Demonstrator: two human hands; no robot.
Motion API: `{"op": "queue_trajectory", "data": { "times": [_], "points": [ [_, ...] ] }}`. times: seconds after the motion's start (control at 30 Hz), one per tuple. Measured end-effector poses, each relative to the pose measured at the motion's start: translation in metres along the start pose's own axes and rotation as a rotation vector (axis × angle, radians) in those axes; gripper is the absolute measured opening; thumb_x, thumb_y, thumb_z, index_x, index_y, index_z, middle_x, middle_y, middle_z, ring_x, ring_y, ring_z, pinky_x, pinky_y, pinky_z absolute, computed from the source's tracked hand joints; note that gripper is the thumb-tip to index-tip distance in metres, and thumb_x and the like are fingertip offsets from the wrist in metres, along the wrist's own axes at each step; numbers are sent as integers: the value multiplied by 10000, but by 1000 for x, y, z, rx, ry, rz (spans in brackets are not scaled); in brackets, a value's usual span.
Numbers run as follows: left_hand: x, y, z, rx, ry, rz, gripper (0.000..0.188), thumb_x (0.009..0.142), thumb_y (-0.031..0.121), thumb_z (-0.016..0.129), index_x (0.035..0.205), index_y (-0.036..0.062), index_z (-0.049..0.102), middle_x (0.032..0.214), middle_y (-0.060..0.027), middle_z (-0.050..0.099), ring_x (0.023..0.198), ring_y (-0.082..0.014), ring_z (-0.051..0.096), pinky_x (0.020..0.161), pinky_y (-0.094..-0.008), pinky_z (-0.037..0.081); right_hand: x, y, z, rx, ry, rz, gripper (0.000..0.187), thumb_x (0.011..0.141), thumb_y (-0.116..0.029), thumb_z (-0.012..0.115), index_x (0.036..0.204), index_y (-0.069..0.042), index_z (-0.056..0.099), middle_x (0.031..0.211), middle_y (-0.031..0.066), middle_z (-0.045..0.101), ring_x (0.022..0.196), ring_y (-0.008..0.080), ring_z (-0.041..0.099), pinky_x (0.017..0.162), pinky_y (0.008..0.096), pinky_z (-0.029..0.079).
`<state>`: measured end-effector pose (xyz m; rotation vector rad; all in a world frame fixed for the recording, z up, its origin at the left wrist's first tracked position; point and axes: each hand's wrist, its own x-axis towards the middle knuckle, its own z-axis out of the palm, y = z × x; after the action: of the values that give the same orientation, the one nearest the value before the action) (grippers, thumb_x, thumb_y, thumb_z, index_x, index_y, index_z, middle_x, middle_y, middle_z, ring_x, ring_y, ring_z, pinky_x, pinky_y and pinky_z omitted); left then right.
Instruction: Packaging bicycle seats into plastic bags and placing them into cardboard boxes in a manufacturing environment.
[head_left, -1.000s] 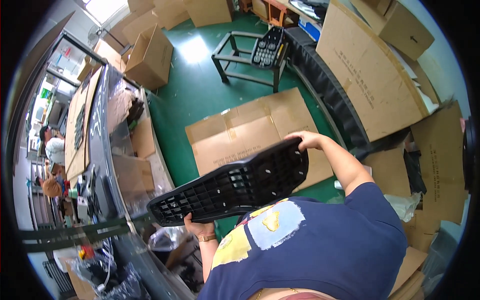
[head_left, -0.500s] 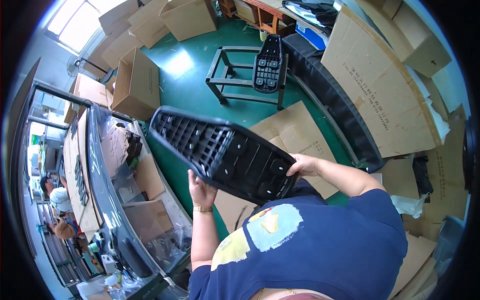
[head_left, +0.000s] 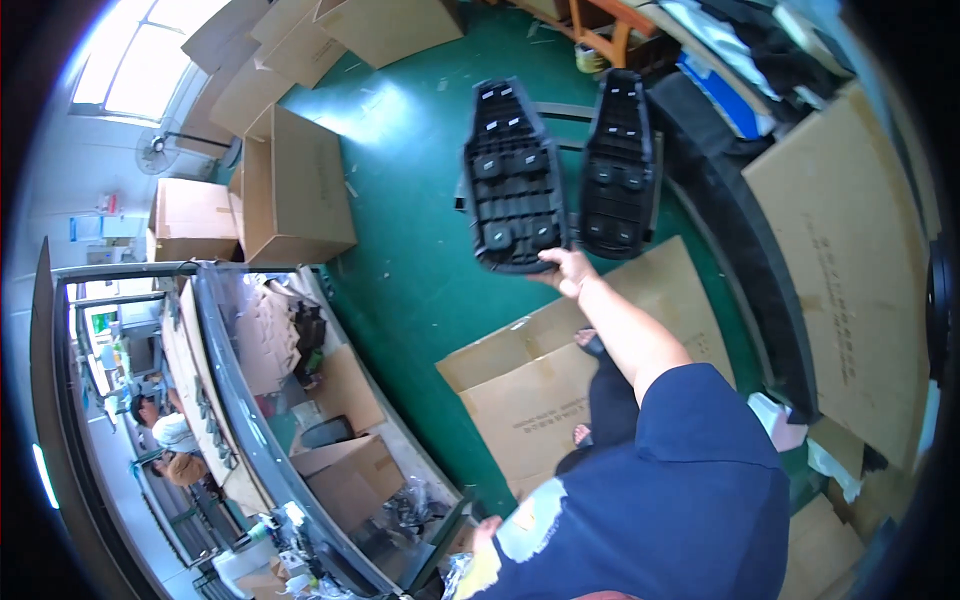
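My right hand (head_left: 568, 271) grips the wide lower end of a black seat pan (head_left: 516, 185), a long ribbed plastic shell with a narrow top. Its underside faces me, held out over the stand at arm's length. Just right of it, a second black seat pan (head_left: 617, 170) of similar shape lies on a dark metal stand (head_left: 562, 110), mostly covered by the two pans. Whether the held pan touches the stand I cannot tell. My left hand (head_left: 487, 532) is low beside my body near the workbench, small in view, its fingers not clear.
A flattened cardboard sheet (head_left: 520, 400) lies on the green floor by my feet. Left is a workbench (head_left: 400, 450) with plastic bags and cardboard; beyond it are people. Cardboard boxes (head_left: 300, 190) stand at the back left. A long black padded piece (head_left: 740, 240) and cardboard line the right.
My left hand has let go of the seat pan and dropped to my side. With my right hand, the pan has swung forward and right, beside the other one, turning nearly upright.
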<state>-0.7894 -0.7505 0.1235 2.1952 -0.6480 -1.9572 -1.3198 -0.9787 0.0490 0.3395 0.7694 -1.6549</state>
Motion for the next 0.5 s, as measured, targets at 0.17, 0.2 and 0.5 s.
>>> {"op": "queue_trajectory", "data": {
  "times": [0.17, 0.2, 0.5],
  "points": [
    [-55, -12, 17, -33, 65, -190, 346, 902, 236, 539, 1145, -6, 493, 1020, -136, 599, 938, -214, 589, 822, -334, 485, 116, 9, -27, 162, 324, -78, 704, 699, 161, 537, 1261, -224, 359, 1202, 212, 392, 1042, 433, 481, 760, 620, 497],
    [-71, -14, 31, -62, 75, -229, 355, 904, 236, 538, 1157, -7, 487, 1027, -138, 597, 947, -215, 587, 827, -334, 485, 129, 14, -46, 83, 338, -128, 596, 742, 165, 509, 1234, -146, 380, 1189, 223, 408, 1044, 469, 474, 822, 658, 438],
    [-86, 63, 144, 41, -35, -40, 364, 945, 238, 471, 1244, 31, 460, 1102, -104, 581, 1011, -157, 564, 881, -277, 445, 131, 65, -119, -511, 283, 290, 157, 892, -101, 418, 1037, -76, 475, 827, 79, 592, 752, 213, 614, 690, 375, 537]
  ]
}}
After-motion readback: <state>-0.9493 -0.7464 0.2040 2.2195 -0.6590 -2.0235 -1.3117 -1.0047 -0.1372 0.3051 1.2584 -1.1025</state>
